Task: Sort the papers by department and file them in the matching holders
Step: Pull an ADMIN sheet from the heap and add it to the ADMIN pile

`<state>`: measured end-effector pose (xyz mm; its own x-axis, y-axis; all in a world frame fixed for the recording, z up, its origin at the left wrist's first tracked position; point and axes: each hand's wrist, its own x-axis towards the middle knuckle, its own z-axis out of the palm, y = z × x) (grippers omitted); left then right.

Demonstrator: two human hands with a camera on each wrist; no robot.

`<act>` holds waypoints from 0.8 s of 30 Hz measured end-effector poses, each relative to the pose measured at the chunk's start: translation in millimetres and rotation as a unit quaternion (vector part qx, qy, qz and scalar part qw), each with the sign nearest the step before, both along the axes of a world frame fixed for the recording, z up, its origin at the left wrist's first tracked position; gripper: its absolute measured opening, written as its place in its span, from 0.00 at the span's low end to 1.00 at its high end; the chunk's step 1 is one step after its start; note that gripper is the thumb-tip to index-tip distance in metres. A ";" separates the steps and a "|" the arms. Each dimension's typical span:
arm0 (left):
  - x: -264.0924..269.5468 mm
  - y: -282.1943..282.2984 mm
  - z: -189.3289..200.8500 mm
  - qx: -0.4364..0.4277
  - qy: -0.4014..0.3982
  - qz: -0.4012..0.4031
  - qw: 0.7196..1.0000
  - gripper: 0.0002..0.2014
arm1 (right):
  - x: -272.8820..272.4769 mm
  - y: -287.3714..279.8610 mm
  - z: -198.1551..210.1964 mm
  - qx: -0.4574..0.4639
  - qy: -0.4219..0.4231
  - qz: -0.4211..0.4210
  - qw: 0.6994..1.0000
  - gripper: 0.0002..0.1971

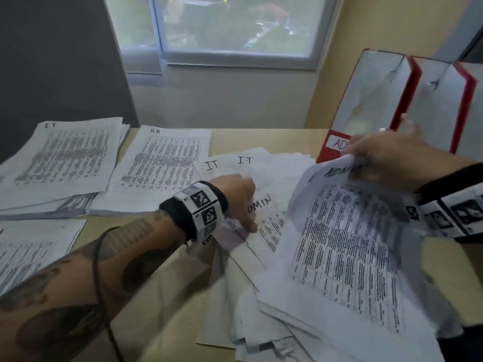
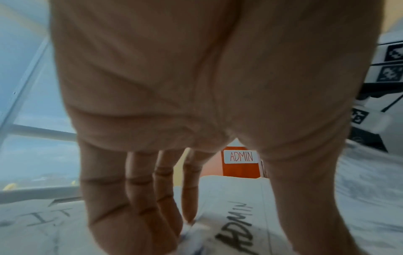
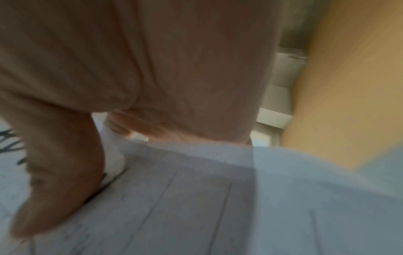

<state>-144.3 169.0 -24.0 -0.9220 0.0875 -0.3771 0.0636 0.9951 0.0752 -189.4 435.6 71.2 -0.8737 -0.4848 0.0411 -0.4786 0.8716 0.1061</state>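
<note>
My right hand (image 1: 379, 158) pinches the top edge of a printed sheet headed ADMIN (image 1: 347, 244) and holds it lifted and tilted over the mixed paper pile (image 1: 261, 296). In the right wrist view the thumb (image 3: 61, 172) lies on that sheet (image 3: 196, 198). My left hand (image 1: 245, 218) rests on the pile, its straight fingers (image 2: 139, 198) pressing beside another sheet headed ADMIN (image 2: 237, 224). A red holder labelled ADMIN (image 1: 366, 105) stands upright at the back right, just behind my right hand.
A sorted I.T pile (image 1: 65, 158) and an H.R pile (image 1: 162, 163) lie at the back left of the wooden table (image 1: 156, 283). Another stack (image 1: 31, 252) sits at the near left. Two more red holders (image 1: 439, 105) stand right of the ADMIN one. Loose I.T sheets (image 1: 227, 163) fan out behind my left hand.
</note>
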 end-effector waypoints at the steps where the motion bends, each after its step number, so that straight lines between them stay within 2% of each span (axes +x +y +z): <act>1: -1.1 3.6 1.8 -0.007 -0.003 0.003 1.000 0.44 | -1.2 -8.1 -5.8 0.032 0.008 -0.002 0.999 0.05; 5: -7.3 -2.7 -0.1 0.013 -0.003 0.054 0.998 0.30 | 5.9 -37.2 -27.6 0.097 0.017 0.049 0.994 0.07; 7: -7.4 -10.9 -4.0 0.017 -0.001 0.072 0.997 0.30 | 9.2 -46.4 -38.6 0.098 0.009 0.074 0.992 0.10; 11: -1.6 -17.5 -6.1 0.044 0.007 0.062 0.997 0.29 | 8.7 -64.0 -59.5 0.062 -0.063 0.109 0.990 0.06; 16: -3.0 -32.5 0.0 0.132 0.044 0.077 0.987 0.15 | 0.4 -85.1 -86.3 0.001 -0.136 0.123 0.983 0.11; 18: -4.7 -43.8 2.4 0.138 0.056 0.089 0.985 0.12 | -1.6 -91.0 -92.8 0.004 -0.152 0.118 0.981 0.10; 20: -5.5 -53.4 2.2 0.103 0.058 0.097 0.988 0.14 | -4.5 -95.1 -95.7 0.011 -0.158 0.110 0.981 0.09; 22: -4.8 -61.6 0.7 0.045 0.043 0.103 0.993 0.23 | -7.1 -98.2 -96.1 0.015 -0.165 0.102 0.981 0.09; 24: -2.1 -67.0 1.8 0.002 0.028 0.109 0.994 0.27 | -9.7 -100.2 -96.6 0.028 -0.159 0.096 0.982 0.09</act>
